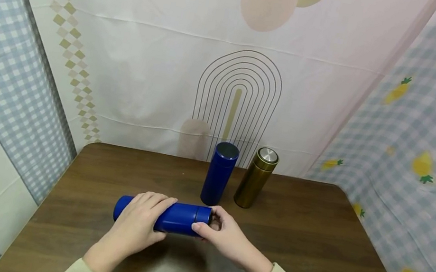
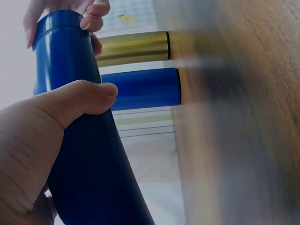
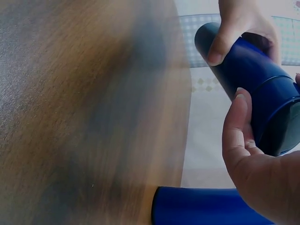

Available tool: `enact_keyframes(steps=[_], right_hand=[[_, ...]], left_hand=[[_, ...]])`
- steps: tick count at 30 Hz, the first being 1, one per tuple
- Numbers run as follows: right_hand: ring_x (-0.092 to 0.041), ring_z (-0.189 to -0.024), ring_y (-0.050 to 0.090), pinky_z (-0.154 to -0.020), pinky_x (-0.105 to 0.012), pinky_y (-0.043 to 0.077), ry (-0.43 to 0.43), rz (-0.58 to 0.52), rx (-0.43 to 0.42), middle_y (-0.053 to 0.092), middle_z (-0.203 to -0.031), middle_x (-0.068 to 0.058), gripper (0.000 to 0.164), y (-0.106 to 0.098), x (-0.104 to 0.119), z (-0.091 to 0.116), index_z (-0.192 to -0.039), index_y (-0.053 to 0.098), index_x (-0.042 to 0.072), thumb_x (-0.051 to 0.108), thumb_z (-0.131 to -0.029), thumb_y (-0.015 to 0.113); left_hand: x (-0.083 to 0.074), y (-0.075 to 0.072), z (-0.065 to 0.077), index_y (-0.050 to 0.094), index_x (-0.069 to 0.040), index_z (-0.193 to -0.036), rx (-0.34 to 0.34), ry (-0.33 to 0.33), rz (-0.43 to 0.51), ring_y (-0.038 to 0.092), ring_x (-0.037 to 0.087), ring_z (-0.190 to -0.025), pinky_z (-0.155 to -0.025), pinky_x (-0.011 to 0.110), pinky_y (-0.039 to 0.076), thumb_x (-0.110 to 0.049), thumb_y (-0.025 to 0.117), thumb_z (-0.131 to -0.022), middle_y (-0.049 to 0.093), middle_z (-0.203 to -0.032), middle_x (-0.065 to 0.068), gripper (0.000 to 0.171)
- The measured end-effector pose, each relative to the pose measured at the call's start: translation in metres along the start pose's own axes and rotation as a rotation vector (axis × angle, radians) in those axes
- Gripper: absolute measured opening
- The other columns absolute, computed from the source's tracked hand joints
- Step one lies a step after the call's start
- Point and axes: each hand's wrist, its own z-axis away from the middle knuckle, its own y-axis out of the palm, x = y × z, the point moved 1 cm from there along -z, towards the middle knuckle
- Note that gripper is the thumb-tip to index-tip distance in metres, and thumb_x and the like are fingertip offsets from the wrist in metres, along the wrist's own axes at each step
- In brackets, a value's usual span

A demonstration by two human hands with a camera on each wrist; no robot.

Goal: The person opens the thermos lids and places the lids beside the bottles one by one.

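Note:
A blue thermos flask [image 1: 180, 218] is held sideways above the table, its lid end toward the right. My left hand [image 1: 140, 221] grips its body, with the thumb across the near side in the left wrist view. At the lid [image 3: 276, 101], the fingers and thumb of my right hand [image 1: 227, 235] pinch the rim from both sides. The lid is on the flask, and its dark end face shows in the right wrist view. Behind stand a second blue thermos [image 1: 218, 174] and a gold thermos [image 1: 256, 177], both upright with their lids on.
The brown wooden table [image 1: 303, 246] reaches back to a white patterned cloth [image 1: 146, 71]. Checked cloth [image 1: 429, 142] hangs along the right side, and more hangs at the left. The two standing flasks are close together near the table's back edge.

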Motion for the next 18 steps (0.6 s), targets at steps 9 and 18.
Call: enact_keyframes(steps=[9, 18], right_hand=[[-0.024, -0.097, 0.065, -0.082, -0.046, 0.053, -0.049, -0.014, 0.031, 0.061, -0.112, -0.016, 0.049, -0.0015, -0.0044, -0.0015, -0.126, 0.046, 0.003, 0.027, -0.090, 0.070], [-0.022, -0.101, 0.064, -0.082, -0.032, 0.053, -0.077, 0.023, 0.042, 0.060, -0.115, -0.016, 0.049, -0.0013, -0.0037, -0.0016, -0.127, 0.046, 0.003, 0.025, -0.090, 0.069]], left_hand=[[-0.0003, -0.0047, -0.0022, 0.060, -0.015, -0.128, 0.049, 0.002, -0.025, 0.055, 0.023, -0.106, -0.095, 0.045, 0.043, -0.030, 0.089, -0.058, 0.062, -0.113, 0.001, 0.077], [0.0006, -0.0065, -0.0016, 0.060, -0.015, -0.128, 0.064, 0.005, -0.021, 0.056, 0.023, -0.106, -0.095, 0.044, 0.044, -0.031, 0.090, -0.058, 0.062, -0.113, 0.001, 0.078]])
